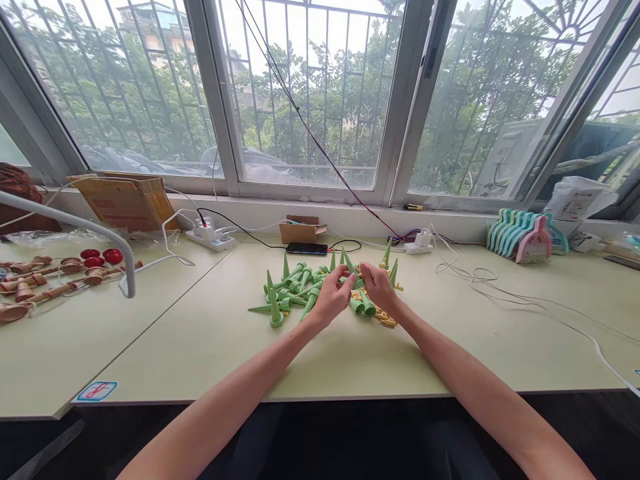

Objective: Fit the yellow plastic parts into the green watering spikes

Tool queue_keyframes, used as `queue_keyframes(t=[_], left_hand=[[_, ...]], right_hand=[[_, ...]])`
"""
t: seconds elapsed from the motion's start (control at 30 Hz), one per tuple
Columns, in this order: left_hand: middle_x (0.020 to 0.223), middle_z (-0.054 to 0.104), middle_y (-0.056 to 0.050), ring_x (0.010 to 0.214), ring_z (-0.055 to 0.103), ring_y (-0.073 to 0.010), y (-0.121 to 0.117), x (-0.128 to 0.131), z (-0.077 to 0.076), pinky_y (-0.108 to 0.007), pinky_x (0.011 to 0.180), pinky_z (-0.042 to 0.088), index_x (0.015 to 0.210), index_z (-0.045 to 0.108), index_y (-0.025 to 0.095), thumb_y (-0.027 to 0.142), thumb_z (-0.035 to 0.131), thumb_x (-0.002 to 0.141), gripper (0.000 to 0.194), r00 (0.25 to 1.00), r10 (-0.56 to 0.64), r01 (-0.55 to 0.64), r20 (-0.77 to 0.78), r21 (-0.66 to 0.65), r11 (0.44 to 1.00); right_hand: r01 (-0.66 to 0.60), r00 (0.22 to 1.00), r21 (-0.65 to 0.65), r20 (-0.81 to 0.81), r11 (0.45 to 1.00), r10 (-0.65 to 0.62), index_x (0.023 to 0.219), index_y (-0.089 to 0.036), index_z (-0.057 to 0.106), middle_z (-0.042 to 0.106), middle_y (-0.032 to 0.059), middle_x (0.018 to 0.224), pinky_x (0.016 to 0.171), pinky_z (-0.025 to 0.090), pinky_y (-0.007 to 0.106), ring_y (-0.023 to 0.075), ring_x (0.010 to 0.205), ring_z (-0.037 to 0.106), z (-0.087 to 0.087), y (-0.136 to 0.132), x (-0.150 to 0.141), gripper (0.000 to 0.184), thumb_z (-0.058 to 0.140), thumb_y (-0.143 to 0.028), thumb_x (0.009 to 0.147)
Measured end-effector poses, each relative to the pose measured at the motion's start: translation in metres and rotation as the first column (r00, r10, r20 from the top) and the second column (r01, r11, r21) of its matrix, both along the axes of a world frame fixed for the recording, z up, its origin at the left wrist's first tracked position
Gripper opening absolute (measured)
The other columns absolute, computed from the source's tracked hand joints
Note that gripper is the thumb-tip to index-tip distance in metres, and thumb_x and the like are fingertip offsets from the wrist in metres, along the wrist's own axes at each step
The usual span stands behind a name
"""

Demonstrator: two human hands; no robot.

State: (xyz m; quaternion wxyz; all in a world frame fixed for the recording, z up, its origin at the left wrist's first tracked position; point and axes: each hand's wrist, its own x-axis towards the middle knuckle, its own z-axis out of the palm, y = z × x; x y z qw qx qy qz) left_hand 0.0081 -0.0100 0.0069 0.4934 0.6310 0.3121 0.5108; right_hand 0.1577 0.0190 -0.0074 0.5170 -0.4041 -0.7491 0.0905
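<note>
At the left hand (332,293) tapers a tilted green cone (349,263)

Two bare arms reach forward from the bottom of the view, slanting inward and converging; the left forearm (240,380) angles up to the right, the right forearm (465,367) up to the left; the left hand (332,293) is curled, its thumb brought in toward bent fingers; the right hand (380,287) is also curled, fingers folded inward; the two hands face each other, near together; the exact placing of the right fingertips is too small to tell
</note>
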Motion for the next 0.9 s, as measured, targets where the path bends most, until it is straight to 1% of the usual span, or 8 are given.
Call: queue_keyframes(t=[0.07, 0.2, 0.37, 0.47, 0.6, 0.77, 0.9], left_hand=[[0.091, 0.054, 0.0, 0.043, 0.036, -0.0001, 0.001, 0.0001, -0.0014, -0.019, 0.036, 0.027, 0.095, 0.052, 0.018, 0.045, 0.058, 0.086, 0.029, 1.0, 0.011, -0.011, -0.01, 0.027, 1.0], [0.098, 0.058, -0.003, 0.047, 0.04, -0.0008, 0.0035, -0.0002, -0.0041, -0.018, 0.038, 0.027, 0.1, 0.055, 0.018, 0.041, 0.056, 0.088, 0.026, 0.999, 0.03, -0.025, -0.043, 0.103, 0.994], [0.104, 0.062, -0.006, 0.051, 0.046, -0.0028, 0.0051, 0.0001, -0.0073, -0.018, 0.041, 0.031, 0.105, 0.056, 0.018, 0.041, 0.055, 0.089, 0.027, 0.994, 0.066, -0.051, -0.092, 0.162, 0.985], [0.107, 0.063, -0.007, 0.049, 0.046, -0.0027, 0.0045, 0.0004, -0.0079, -0.018, 0.041, 0.033, 0.108, 0.055, 0.018, 0.04, 0.054, 0.09, 0.029, 0.99, 0.09, -0.069, -0.107, 0.186, 0.98], [0.107, 0.064, -0.007, 0.05, 0.047, -0.0032, 0.003, -0.0002, -0.007, -0.018, 0.042, 0.034, 0.109, 0.055, 0.018, 0.039, 0.054, 0.09, 0.028, 0.987, 0.11, -0.082, -0.12, 0.217, 0.973], [0.106, 0.063, -0.007, 0.053, 0.052, -0.0051, 0.0016, -0.0001, -0.0064, -0.018, 0.044, 0.036, 0.108, 0.055, 0.018, 0.04, 0.056, 0.089, 0.029, 0.989, 0.103, -0.077, -0.109, 0.221, 0.972], [0.104, 0.062, -0.006, 0.048, 0.043, -0.0026, 0.002, 0.0009, -0.0083, -0.019, 0.042, 0.03, 0.106, 0.055, 0.019, 0.044, 0.057, 0.088, 0.031, 0.992, 0.108, -0.092, -0.071, 0.204, 0.975]], right_hand=[[-0.012, 1.0, -0.008, -0.005, 1.0, 0.012, 0.067, -0.024, 0.031, 0.032, -0.0026, 0.057, 0.053, 0.027, 0.03, 0.0143, 0.053, 0.028, -0.0001, 0.0004, 0.0007, 0.041, 0.028, -0.045, 0.101], [-0.016, 1.0, -0.009, 0.003, 1.0, 0.016, 0.066, -0.023, 0.031, 0.032, -0.0031, 0.057, 0.053, 0.026, 0.03, 0.0136, 0.053, 0.027, 0.0001, 0.0007, 0.0013, 0.042, 0.027, -0.047, 0.101], [-0.006, 1.0, -0.008, 0.015, 1.0, 0.006, 0.066, -0.023, 0.031, 0.032, -0.0032, 0.057, 0.052, 0.027, 0.03, 0.0134, 0.052, 0.028, 0.0009, 0.0002, 0.0015, 0.042, 0.027, -0.045, 0.101], [0.004, 1.0, -0.011, 0.02, 1.0, -0.004, 0.066, -0.023, 0.032, 0.034, -0.0028, 0.056, 0.052, 0.028, 0.03, 0.0136, 0.051, 0.029, 0.0018, -0.0005, 0.0009, 0.041, 0.028, -0.044, 0.101], [0.016, 1.0, -0.002, 0.024, 1.0, -0.016, 0.065, -0.023, 0.033, 0.037, -0.0024, 0.055, 0.051, 0.029, 0.03, 0.0137, 0.05, 0.031, 0.0032, -0.0009, 0.0001, 0.041, 0.029, -0.044, 0.1], [0.02, 0.999, 0.001, 0.032, 1.0, -0.02, 0.065, -0.023, 0.033, 0.037, -0.002, 0.055, 0.052, 0.03, 0.03, 0.0138, 0.05, 0.03, 0.002, -0.0001, -0.0001, 0.045, 0.027, -0.049, 0.101], [-0.001, 0.999, -0.018, 0.034, 1.0, 0.002, 0.066, -0.023, 0.034, 0.038, -0.0024, 0.056, 0.054, 0.031, 0.029, 0.013, 0.052, 0.032, -0.0014, 0.0015, -0.0016, 0.046, 0.024, -0.051, 0.101]])
